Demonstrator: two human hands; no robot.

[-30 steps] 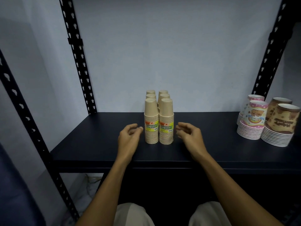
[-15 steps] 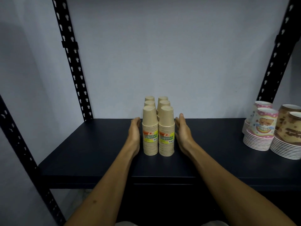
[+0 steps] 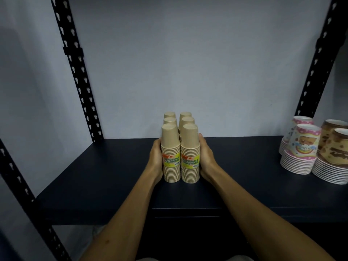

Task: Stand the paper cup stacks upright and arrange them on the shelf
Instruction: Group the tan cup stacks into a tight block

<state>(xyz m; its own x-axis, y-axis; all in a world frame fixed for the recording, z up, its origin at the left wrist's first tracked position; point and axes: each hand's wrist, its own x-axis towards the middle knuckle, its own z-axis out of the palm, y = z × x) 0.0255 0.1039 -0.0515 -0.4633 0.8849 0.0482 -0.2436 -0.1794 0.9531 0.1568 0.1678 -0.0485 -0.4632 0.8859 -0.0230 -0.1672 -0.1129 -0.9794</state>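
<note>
cups stood in six tan paper cup stacks [image 3: 179, 147] – two rows of three, upside down and upright, long way pointing up – near the middle of the dark shelf [image 3: 94, 172]. the left hand [image 3: 156, 157] pressed flat on the left side of the block and the right hand [image 3: 206, 157] on the right side, fingers mostly straight, squeezing the rows together. both hands were equally close. any push would likely go straight back – toward the wall.
</note>
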